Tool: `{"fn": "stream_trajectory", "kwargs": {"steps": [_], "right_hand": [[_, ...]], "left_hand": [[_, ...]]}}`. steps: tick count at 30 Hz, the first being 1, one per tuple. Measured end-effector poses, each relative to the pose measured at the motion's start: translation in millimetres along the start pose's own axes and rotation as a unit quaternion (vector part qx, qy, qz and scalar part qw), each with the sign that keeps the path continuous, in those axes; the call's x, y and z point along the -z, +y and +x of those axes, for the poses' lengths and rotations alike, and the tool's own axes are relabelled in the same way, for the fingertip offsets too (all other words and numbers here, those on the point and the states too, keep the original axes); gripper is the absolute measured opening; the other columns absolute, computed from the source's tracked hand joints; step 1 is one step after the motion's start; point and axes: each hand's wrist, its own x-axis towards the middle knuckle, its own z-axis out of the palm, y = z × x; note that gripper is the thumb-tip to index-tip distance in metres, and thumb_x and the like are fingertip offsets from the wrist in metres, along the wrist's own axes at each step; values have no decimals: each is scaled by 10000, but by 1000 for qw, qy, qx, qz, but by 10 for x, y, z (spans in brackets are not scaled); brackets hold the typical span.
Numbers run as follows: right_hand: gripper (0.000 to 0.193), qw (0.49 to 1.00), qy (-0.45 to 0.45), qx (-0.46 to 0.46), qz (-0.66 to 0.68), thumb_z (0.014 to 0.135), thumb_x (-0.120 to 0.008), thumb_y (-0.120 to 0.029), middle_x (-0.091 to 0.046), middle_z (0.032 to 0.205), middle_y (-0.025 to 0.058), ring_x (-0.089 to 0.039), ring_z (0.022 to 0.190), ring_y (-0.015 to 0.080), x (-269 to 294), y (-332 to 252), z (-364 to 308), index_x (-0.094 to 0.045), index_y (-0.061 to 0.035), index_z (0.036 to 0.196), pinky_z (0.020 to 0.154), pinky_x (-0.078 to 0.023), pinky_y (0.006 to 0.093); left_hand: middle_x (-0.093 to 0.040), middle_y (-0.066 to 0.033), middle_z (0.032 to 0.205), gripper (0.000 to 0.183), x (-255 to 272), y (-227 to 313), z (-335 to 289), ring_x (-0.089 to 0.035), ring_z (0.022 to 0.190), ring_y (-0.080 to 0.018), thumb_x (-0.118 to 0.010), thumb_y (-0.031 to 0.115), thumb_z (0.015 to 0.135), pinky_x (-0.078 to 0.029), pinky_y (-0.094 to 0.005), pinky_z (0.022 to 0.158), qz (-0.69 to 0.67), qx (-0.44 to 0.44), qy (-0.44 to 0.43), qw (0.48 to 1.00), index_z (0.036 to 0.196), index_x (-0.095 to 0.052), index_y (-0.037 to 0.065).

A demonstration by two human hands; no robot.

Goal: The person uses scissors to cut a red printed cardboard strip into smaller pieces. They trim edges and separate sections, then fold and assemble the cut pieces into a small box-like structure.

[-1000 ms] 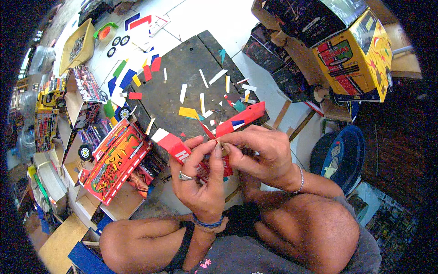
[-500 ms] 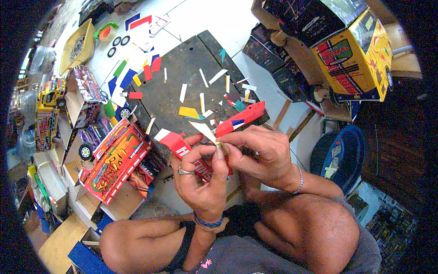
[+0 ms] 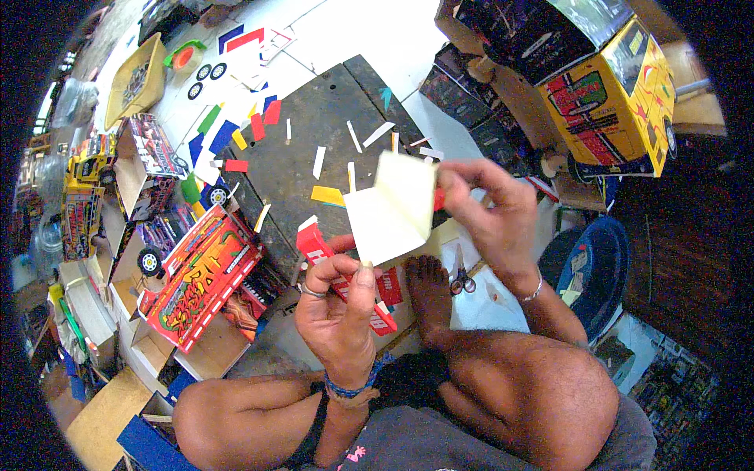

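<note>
Between my hands a pale yellow folded sheet (image 3: 389,224) is spread out, with a crease down it. My right hand (image 3: 499,216) pinches its upper right side; those fingers are blurred. My left hand (image 3: 334,306) is closed around a red strip with white lettering (image 3: 312,243), which slants behind its fingers. The left thumb tip meets the sheet's bottom corner. Beneath lies a dark worn board (image 3: 290,173) scattered with paper scraps, among them a yellow piece (image 3: 327,195). The sheet hides part of the board.
Scissors (image 3: 462,282) lie beside my bare foot (image 3: 428,294). To the left stand toy truck bodies, one with a red decorated side (image 3: 208,279). A yellow truck box (image 3: 613,110) is at the upper right, above a blue basin (image 3: 605,259). Small wheels (image 3: 210,72) sit on white tiles.
My right hand has moved up and right, away from the left hand. The pale sheet, edge-on before, now opens wide between them. The scissors and foot have come into sight.
</note>
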Motion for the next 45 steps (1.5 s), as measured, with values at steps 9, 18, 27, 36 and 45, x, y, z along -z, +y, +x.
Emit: {"fn": "stream_trajectory", "kwargs": {"steps": [9,18,27,36,45], "right_hand": [[198,986,152,-24,-60,926,-723,-213,-731,816,3,-563,663,40,223,363,292,-757,-36,1008,591,-455,223],[255,973,-172,148,-42,857,-735,-75,-676,1194,99,-671,1007,175,389,-235,254,-732,-108,1109,818,-505,294],[214,873,-330,289,-214,823,-719,-217,-593,1316,65,-587,1175,266,442,-394,297,-706,-219,1037,974,-444,408],[139,875,-371,236,-203,859,-731,-181,-636,1231,39,-610,1138,232,446,-297,225,-642,-139,957,947,-448,391],[131,955,-267,123,-39,903,-713,-140,-676,1030,76,-655,944,189,490,-217,376,-655,-37,958,806,-504,307]], "left_hand": [[-615,-138,1231,117,92,77,-5,-625,875,-120,-701,-7,880,-506,-236,776,-17,23,-9,1000,979,-640,3],[-642,-126,1134,152,23,96,53,-639,868,-150,-763,14,793,-530,-262,729,182,-133,-118,967,928,-698,37],[-671,-125,1085,222,38,189,54,-693,891,-231,-780,29,748,-567,-331,750,343,-178,-207,899,949,-697,76],[-673,-120,1072,201,-13,193,46,-690,831,-242,-777,34,770,-560,-339,685,413,-185,-147,880,946,-692,81],[-643,-133,1178,154,73,213,70,-629,939,-164,-716,-8,842,-511,-287,831,292,-101,-144,940,977,-663,44]]}}
